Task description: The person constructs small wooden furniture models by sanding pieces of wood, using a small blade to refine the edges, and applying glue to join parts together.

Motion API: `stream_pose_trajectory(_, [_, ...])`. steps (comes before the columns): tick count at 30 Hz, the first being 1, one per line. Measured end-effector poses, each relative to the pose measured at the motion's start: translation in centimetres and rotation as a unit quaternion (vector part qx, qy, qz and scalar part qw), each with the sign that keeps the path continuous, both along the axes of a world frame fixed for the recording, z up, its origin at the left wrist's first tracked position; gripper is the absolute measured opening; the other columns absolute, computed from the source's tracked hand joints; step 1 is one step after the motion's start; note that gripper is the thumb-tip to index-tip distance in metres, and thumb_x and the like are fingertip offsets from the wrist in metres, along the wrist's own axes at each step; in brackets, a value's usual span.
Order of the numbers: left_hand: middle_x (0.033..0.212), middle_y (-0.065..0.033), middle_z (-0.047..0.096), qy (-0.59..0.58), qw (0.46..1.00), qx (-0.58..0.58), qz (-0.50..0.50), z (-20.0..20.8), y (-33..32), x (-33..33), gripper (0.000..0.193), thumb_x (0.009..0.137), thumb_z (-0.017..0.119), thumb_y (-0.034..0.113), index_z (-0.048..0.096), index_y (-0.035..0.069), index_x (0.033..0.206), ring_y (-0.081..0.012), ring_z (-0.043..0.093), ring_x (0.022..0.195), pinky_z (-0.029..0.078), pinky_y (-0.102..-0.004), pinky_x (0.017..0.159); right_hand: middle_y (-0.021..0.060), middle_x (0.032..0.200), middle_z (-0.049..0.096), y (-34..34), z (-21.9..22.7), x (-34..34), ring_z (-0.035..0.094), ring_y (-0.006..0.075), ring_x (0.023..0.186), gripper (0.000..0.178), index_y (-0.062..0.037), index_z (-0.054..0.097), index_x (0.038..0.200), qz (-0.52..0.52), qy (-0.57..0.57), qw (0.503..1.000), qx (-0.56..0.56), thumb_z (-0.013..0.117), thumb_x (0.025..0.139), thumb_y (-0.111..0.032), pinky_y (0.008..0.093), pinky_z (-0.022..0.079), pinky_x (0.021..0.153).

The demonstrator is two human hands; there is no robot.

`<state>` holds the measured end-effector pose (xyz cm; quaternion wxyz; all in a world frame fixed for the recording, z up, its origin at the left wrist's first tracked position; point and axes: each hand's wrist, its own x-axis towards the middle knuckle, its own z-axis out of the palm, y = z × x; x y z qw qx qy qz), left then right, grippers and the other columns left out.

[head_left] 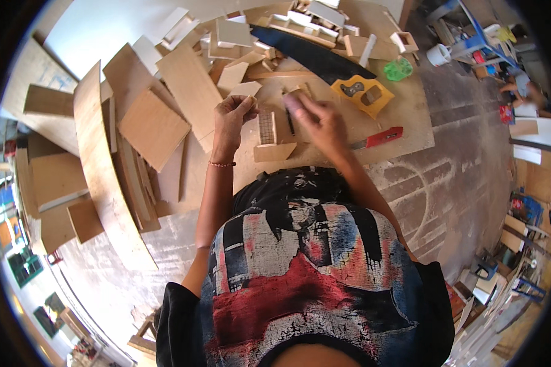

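Observation:
My left hand is raised over the worktable, fingertips pinched together; whatever sits between them is too small to make out. To its right my right hand is smeared by motion, so its grip does not show. Between the two hands lies a small wooden piece with a grid-like face. A flat wood offcut touches its near end. Just right of the gridded piece is a thin dark stick, perhaps a pencil. A red-handled cutter rests right of my right wrist.
A handsaw with a yellow handle lies across the far right of the wooden worktable. Near it is a green plastic item. Boards crowd the left; small wooden boxes and offcuts fill the back. Another person is at far right.

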<state>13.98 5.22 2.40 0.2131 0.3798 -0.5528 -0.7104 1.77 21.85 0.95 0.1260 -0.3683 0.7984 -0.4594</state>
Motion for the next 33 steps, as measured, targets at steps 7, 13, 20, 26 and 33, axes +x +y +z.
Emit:
stream_pose_trajectory(7, [0.073, -0.0051, 0.060, -0.154, 0.985, -0.070, -0.031, -1.6, 0.1, 2.2, 0.024, 0.082, 0.062, 0.020, 0.061, -0.004, 0.085, -0.0131, 0.054, 0.069, 0.044, -0.0266, 0.061, 0.0204, 0.114, 0.051, 1.0, -6.0, -3.0, 0.049, 0.0352, 0.102, 0.061, -0.0077, 0.046, 0.126, -0.079, 0.172, 0.968, 0.162, 0.067, 0.074, -0.033, 0.0422, 0.041, 0.083])
stream_pose_trajectory(13, [0.072, -0.0012, 0.060, -0.099, 0.995, -0.024, -0.011, -1.4, 0.2, 2.2, 0.021, 0.080, 0.065, 0.018, 0.064, -0.001, 0.087, -0.0068, 0.049, 0.061, 0.041, -0.0211, 0.057, 0.0156, 0.101, 0.058, 0.6, -4.0, -2.6, 0.055, 0.0294, 0.095, 0.043, -0.0044, 0.056, 0.112, -0.081, 0.198, 0.973, 0.083, 0.067, 0.076, -0.026, 0.0377, 0.043, 0.081])
stream_pose_trajectory(20, [0.073, 0.0018, 0.059, -0.055, 0.997, 0.034, -0.052, -0.6, 1.5, 1.4, 0.013, 0.082, 0.062, 0.013, 0.063, 0.003, 0.091, -0.0045, 0.049, 0.061, 0.040, -0.0194, 0.054, 0.0106, 0.075, 0.065, -3.3, -1.7, 0.7, 0.061, 0.0166, 0.068, 0.032, -0.0003, 0.063, 0.094, 0.119, -0.217, 0.963, -0.102, 0.065, 0.080, -0.029, 0.0289, 0.048, 0.063])
stream_pose_trajectory(26, [0.072, -0.0023, 0.060, -0.077, 0.985, -0.123, -0.090, -2.1, 5.6, -1.3, 0.022, 0.079, 0.066, 0.018, 0.063, -0.002, 0.086, -0.0113, 0.053, 0.062, 0.043, -0.0257, 0.057, 0.0051, 0.070, 0.063, -0.5, -3.4, -0.6, 0.059, 0.0092, 0.058, 0.014, 0.0038, 0.064, 0.081, 0.063, -0.400, 0.908, -0.111, 0.065, 0.080, -0.011, 0.0194, 0.047, 0.051])
stream_pose_trajectory(33, [0.082, -0.0223, 0.061, -0.299, 0.832, -0.464, -0.052, -5.0, 4.3, 0.3, 0.047, 0.071, 0.072, 0.026, 0.054, -0.008, 0.098, -0.0345, 0.060, 0.078, 0.048, -0.0381, 0.069, 0.0056, 0.074, 0.060, -1.9, -6.4, -0.4, 0.062, 0.0124, 0.064, 0.014, 0.0034, 0.059, 0.087, 0.019, -0.336, 0.941, -0.044, 0.060, 0.084, -0.010, 0.0228, 0.052, 0.055])
